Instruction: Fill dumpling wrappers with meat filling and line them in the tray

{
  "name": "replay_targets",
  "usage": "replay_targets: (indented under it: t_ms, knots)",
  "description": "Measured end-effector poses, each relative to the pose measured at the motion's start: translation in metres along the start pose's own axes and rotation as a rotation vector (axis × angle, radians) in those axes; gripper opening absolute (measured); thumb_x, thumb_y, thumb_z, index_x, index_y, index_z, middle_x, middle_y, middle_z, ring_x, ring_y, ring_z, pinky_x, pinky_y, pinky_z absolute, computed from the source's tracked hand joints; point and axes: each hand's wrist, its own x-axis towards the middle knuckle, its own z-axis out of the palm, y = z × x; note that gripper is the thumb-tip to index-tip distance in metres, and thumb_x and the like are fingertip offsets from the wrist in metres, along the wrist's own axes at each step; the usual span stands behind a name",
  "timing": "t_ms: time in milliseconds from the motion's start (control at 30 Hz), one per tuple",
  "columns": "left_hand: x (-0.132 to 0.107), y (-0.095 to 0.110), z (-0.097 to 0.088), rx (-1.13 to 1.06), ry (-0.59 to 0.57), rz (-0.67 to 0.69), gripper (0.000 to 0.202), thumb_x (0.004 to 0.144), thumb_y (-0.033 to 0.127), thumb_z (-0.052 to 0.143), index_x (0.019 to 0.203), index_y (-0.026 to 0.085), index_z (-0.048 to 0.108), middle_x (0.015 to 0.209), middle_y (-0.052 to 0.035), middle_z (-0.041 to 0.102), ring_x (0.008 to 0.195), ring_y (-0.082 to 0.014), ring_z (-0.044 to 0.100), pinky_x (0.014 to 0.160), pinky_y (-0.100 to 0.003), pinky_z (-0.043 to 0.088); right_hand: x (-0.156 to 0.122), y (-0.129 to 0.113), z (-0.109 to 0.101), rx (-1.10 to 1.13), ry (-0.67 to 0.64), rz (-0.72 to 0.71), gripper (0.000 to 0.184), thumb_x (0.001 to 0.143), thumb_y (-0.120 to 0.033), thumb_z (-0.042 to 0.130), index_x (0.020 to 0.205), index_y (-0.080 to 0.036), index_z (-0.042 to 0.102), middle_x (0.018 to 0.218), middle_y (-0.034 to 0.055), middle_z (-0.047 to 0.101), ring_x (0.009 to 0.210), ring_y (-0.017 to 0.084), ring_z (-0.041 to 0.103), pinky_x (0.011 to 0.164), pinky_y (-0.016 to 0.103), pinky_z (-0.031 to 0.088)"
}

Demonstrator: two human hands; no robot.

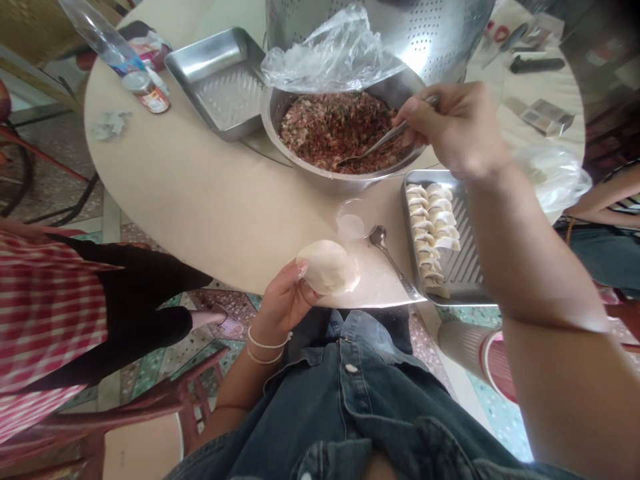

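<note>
My left hand (290, 293) pinches a round dumpling wrapper (330, 268) by its left side, over the near edge of the table. In my right hand (445, 123) is the handle of a metal spoon (375, 148), its bowl end down in the minced filling (335, 123). That filling sits in a wide steel bowl (340, 176). Below the bowl stands a small clear dish (351, 220), and beside it a second spoon (393, 262) lies on the table. Two rows of folded dumplings (431, 230) rest in a metal tray (463, 260), partly covered by my right forearm.
An open metal tray (215, 83) and a large perforated steel colander (425, 33) stand behind, with a plastic bag (335, 53) over the bowl's far rim. A jar (146, 92) and bottle (103, 40) are far left. People are at both sides; a bin (475, 353) stands below.
</note>
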Motion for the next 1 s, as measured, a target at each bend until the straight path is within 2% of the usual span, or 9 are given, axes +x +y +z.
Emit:
replay_targets:
  t_ms: [133,267,333,500,667,800,900,1000]
  knots:
    - [-0.001,0.001,0.001,-0.024,0.004,0.019,0.014,0.077,0.021,0.066,0.086,0.015,0.073,0.090,-0.0070,0.078,0.117,-0.0288,0.063,0.105,-0.042,0.050,0.005,0.006,0.001,0.277,0.111,0.115,0.020,0.086,-0.022,0.067,0.067,-0.015,0.068,0.045,-0.0045,0.058,0.039,0.003,0.045,0.044,0.020,0.033]
    - [-0.001,0.003,0.001,-0.049,-0.004,0.024,0.013,0.075,0.018,0.063,0.082,0.014,0.073,0.085,-0.0070,0.078,0.117,-0.0285,0.064,0.107,-0.041,0.048,0.011,0.014,0.000,0.382,0.220,0.164,0.026,0.089,-0.009,0.055,0.065,-0.012,0.063,0.040,-0.0059,0.055,0.032,0.003,0.040,0.037,0.020,0.025]
    - [0.000,0.004,0.003,-0.068,0.006,0.044,0.018,0.078,0.019,0.059,0.088,0.015,0.073,0.086,-0.0069,0.078,0.117,-0.0274,0.064,0.107,-0.041,0.048,0.012,0.019,-0.001,0.397,0.262,0.173,0.025,0.089,-0.006,0.052,0.066,-0.010,0.061,0.040,-0.0069,0.055,0.031,0.003,0.040,0.036,0.019,0.023]
    - [0.001,0.009,0.012,-0.117,0.056,0.098,0.037,0.088,0.021,0.045,0.119,0.018,0.065,0.096,-0.0067,0.077,0.118,-0.0240,0.064,0.105,-0.039,0.049,0.013,0.028,-0.007,0.390,0.316,0.195,0.023,0.090,-0.009,0.049,0.070,-0.008,0.059,0.041,-0.0094,0.055,0.032,0.001,0.043,0.037,0.015,0.024]
    - [0.008,0.016,0.026,-0.140,0.095,0.103,0.038,0.095,0.022,0.036,0.122,0.015,0.063,0.095,-0.0073,0.077,0.113,-0.0223,0.066,0.105,-0.038,0.050,0.013,0.028,-0.011,0.436,0.354,0.217,0.026,0.094,-0.011,0.042,0.070,-0.012,0.054,0.040,-0.0114,0.053,0.032,-0.001,0.041,0.038,0.015,0.024]
    - [0.017,0.025,0.042,-0.124,0.074,0.113,0.041,0.098,0.025,0.032,0.124,0.012,0.061,0.104,-0.0096,0.076,0.125,-0.0233,0.059,0.110,-0.040,0.045,-0.006,0.009,-0.012,0.547,0.322,0.168,0.030,0.095,-0.010,0.042,0.070,-0.013,0.058,0.042,-0.0096,0.054,0.033,0.001,0.043,0.035,0.015,0.026]
    - [0.023,0.032,0.054,-0.112,-0.016,0.123,0.045,0.099,0.030,0.029,0.129,0.013,0.057,0.122,-0.0101,0.069,0.134,-0.0254,0.050,0.113,-0.044,0.041,-0.035,-0.010,-0.010,0.575,0.291,0.086,0.029,0.094,-0.011,0.048,0.071,-0.014,0.065,0.048,-0.0055,0.059,0.036,0.002,0.046,0.034,0.015,0.030]
    - [0.023,0.036,0.062,-0.090,-0.116,0.044,0.047,0.099,0.032,0.028,0.132,0.012,0.053,0.132,-0.0107,0.063,0.138,-0.0274,0.044,0.115,-0.048,0.037,-0.071,-0.023,-0.006,0.507,0.280,-0.061,0.020,0.092,-0.019,0.058,0.076,-0.018,0.071,0.056,-0.0045,0.064,0.045,0.002,0.055,0.038,0.015,0.038]
